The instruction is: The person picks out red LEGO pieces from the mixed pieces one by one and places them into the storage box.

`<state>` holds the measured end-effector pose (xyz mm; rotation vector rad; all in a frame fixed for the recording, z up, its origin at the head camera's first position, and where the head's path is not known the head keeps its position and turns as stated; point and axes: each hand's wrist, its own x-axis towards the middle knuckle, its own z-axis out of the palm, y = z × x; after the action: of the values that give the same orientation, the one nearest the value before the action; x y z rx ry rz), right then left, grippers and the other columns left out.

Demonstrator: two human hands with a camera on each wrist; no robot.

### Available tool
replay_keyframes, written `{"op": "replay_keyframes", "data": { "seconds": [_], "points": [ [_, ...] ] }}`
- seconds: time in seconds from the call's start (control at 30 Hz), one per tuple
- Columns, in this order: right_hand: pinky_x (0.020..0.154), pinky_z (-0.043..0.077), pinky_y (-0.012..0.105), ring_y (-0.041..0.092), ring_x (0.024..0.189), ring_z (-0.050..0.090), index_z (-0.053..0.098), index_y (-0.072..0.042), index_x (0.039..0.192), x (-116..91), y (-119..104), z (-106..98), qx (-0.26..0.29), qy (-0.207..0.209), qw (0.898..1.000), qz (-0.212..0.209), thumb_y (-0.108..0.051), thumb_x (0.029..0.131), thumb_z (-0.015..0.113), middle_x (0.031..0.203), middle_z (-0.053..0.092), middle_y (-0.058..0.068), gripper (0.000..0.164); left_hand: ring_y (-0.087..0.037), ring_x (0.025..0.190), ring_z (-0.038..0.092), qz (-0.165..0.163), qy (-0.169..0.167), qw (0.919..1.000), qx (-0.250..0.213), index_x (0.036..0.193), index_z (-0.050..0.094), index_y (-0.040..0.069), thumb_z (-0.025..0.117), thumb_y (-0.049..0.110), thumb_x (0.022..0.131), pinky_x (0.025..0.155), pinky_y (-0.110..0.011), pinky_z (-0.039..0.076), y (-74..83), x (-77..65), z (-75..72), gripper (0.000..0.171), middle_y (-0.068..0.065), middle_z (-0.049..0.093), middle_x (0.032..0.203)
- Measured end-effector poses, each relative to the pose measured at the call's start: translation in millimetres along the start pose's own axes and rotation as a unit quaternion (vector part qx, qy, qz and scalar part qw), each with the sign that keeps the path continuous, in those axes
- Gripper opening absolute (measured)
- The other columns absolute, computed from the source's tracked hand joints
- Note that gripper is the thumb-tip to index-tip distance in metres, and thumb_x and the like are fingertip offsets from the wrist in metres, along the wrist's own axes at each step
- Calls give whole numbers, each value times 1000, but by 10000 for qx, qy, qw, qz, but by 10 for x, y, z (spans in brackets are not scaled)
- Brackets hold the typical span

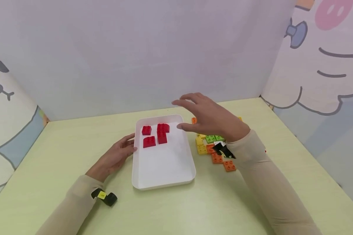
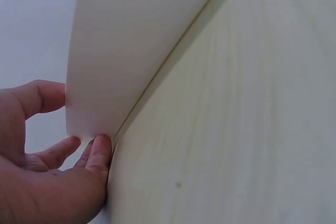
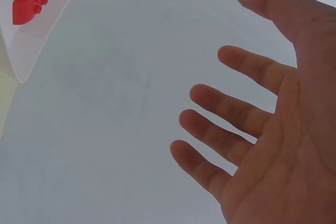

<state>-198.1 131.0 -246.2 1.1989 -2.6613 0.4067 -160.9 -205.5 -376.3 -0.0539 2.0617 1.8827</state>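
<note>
A white tray [image 1: 164, 166] lies on the table with several red toy bricks [image 1: 161, 136] in its far half. My left hand [image 1: 116, 156] is at the tray's left side. In the left wrist view, its fingertips [image 2: 100, 153] touch the outer wall of the tray [image 2: 126, 40], without visibly gripping it. My right hand [image 1: 210, 117] hovers in the air past the tray's far right corner, fingers spread and holding nothing. The right wrist view shows its bare palm [image 3: 273, 124], with part of the tray and red bricks at upper left.
Right of the tray, partly hidden under my right hand and forearm, lie yellow bricks [image 1: 202, 149], green bricks [image 1: 210, 139] and orange bricks [image 1: 229, 165]. Pale walls [image 1: 129, 65] stand behind and at both sides of the table [image 1: 164, 212].
</note>
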Motion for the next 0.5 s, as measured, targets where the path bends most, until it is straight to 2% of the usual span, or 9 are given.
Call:
{"op": "replay_keyframes", "data": {
  "seconds": [0.2,0.37,0.5],
  "points": [
    [105,23,53,26,133,22,19,-39,146,-159,23,-93,-613,471,9968,-226,-72,82,43,148,25,1,77,-27,131,28,38,-39,10000,-48,148,21,18,56,8,91,100,-31,35,3,-12,-7,68,-10,25,147],
    [103,24,55,27,133,21,20,-36,147,-346,89,-143,-885,627,9940,-150,-75,81,40,148,25,4,79,-27,131,28,78,-63,9999,21,148,20,18,56,9,91,101,-32,33,4,5,4,68,-11,24,147],
    [102,25,55,27,133,22,20,-37,146,-391,111,-137,-948,598,9935,-175,-75,81,40,147,27,5,78,-28,132,26,31,-68,10000,18,148,18,18,56,10,91,103,-33,32,-13,3,2,69,-12,22,148]
  ]
}}
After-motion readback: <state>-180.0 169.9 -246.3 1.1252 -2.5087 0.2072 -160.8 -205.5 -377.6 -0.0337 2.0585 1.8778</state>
